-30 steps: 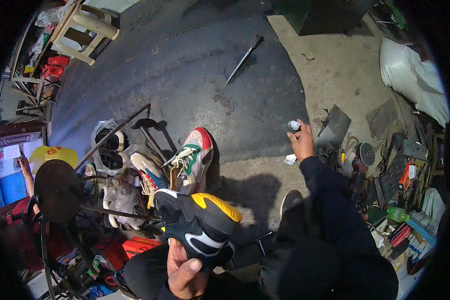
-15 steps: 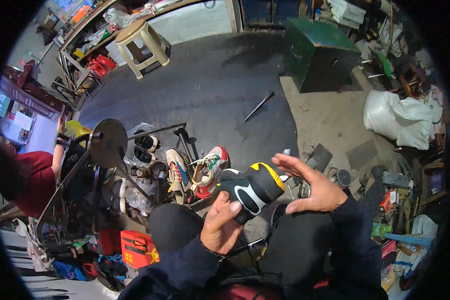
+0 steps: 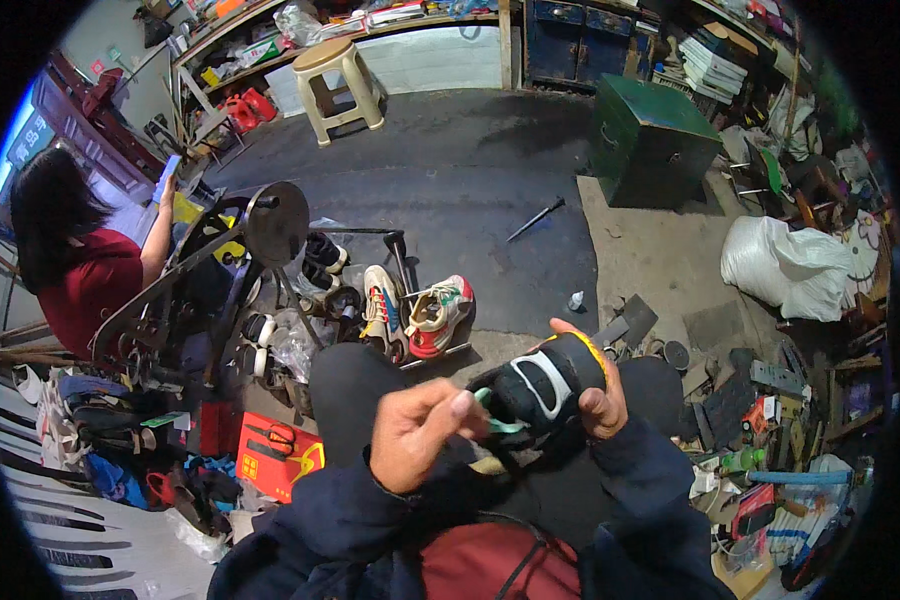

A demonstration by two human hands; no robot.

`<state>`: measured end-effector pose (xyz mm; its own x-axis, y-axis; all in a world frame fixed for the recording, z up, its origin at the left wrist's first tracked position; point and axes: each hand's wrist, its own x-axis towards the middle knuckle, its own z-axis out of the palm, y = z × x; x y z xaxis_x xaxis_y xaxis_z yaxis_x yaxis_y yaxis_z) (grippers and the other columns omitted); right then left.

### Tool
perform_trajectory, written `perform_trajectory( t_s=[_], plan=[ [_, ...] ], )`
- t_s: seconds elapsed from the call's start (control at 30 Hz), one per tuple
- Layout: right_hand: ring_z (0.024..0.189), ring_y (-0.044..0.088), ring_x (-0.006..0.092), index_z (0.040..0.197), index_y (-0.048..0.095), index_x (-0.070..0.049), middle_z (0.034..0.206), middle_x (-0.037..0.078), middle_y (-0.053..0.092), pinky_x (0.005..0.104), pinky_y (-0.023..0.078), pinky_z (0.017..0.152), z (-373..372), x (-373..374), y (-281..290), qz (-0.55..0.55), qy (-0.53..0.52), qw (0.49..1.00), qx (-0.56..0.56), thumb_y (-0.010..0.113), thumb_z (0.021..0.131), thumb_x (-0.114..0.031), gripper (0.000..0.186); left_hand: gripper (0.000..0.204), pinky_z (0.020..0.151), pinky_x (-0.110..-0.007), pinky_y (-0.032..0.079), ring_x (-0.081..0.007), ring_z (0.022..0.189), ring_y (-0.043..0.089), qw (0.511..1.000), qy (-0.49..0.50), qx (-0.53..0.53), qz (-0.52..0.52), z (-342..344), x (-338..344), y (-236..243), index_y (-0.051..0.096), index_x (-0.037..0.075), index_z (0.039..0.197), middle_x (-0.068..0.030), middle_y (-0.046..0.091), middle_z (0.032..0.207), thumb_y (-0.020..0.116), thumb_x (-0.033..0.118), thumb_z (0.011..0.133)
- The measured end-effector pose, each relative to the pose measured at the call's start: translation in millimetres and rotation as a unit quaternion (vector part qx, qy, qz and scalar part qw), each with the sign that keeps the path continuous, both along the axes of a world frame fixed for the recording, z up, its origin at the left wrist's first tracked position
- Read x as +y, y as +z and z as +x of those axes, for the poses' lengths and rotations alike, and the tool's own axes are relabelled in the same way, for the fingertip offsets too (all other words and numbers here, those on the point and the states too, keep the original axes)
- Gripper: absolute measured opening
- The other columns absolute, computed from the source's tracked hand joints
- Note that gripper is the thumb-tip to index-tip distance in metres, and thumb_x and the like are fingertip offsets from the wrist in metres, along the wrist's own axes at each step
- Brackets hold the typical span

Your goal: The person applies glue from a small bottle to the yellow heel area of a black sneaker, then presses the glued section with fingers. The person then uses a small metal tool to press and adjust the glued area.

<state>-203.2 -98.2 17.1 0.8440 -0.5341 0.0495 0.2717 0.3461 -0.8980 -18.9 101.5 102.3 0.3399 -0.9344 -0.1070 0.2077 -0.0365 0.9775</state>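
Note:
A black shoe [image 3: 520,392] with a white oval outline and a yellow edge lies tilted above my lap. My right hand [image 3: 604,398] grips its yellow-edged end, thumb on the near side and fingers behind. At the shoe's opening, my left hand [image 3: 420,428] is closed in a pinch beside a pale green strip [image 3: 503,426], apparently part of the lining or insole. The fingertips meet that strip. Just beyond my knees stands a pair of multicoloured sneakers [image 3: 438,316], one with a red toe.
On the left, a person in a red shirt [image 3: 95,285] holds a phone [image 3: 167,178] behind a metal machine with a round wheel [image 3: 276,224]. An orange-red box [image 3: 278,455] lies by my left leg. Farther off are a stool [image 3: 336,88], a green chest [image 3: 652,140] and a white sack [image 3: 785,268].
My right hand has closed on the shoe's yellow-edged end. My left hand has shifted from its side to the opening. The view has tilted, and the person at left shows more fully.

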Motion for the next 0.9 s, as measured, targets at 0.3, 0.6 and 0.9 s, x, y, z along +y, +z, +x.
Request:
perform_trajectory(
  t_s=[0.3, 0.6, 0.9],
  plan=[
    [0.133, 0.060, 0.0269, 0.160, 0.034, 0.005, 0.144, 0.018, 0.060, 0.0374, 0.042, 0.116, 0.5, 38.6, 1.3, 0.105, 0.083, 0.991, 0.016, 0.089, 0.072, -0.061, 0.123, 0.086, 0.125, -0.043, 0.024, -0.0310, 0.154, 0.033, 0.988, -0.139, 0.064, -0.021, 4.1, -33.2, -25.8, 0.030, 0.006, 0.161, -0.0158, 0.039, 0.158, 0.067, 0.051, 0.098],
    [0.137, 0.056, 0.0262, 0.157, 0.038, 0.007, 0.148, 0.017, 0.057, 0.0367, 0.038, 0.119, -1.0, 30.2, -10.7, 0.117, 0.062, 0.989, 0.071, 0.083, 0.085, -0.055, 0.104, 0.098, 0.124, -0.036, 0.026, -0.0263, 0.151, 0.034, 0.975, -0.215, 0.029, 0.054, 16.6, -49.2, -54.6, 0.021, 0.006, 0.167, -0.0163, 0.038, 0.160, 0.079, 0.031, 0.092],
    [0.138, 0.055, 0.0267, 0.157, 0.033, 0.007, 0.146, 0.017, 0.056, 0.0380, 0.040, 0.118, 9.1, 22.0, -34.0, 0.158, -0.017, 0.986, 0.047, 0.074, 0.098, -0.044, 0.088, 0.081, 0.115, -0.035, 0.039, -0.0202, 0.133, 0.052, 0.969, -0.220, 0.109, 0.034, 34.0, -85.6, -91.8, 0.037, 0.006, 0.158, -0.0116, 0.055, 0.142, 0.080, 0.029, 0.093]
  ],
)
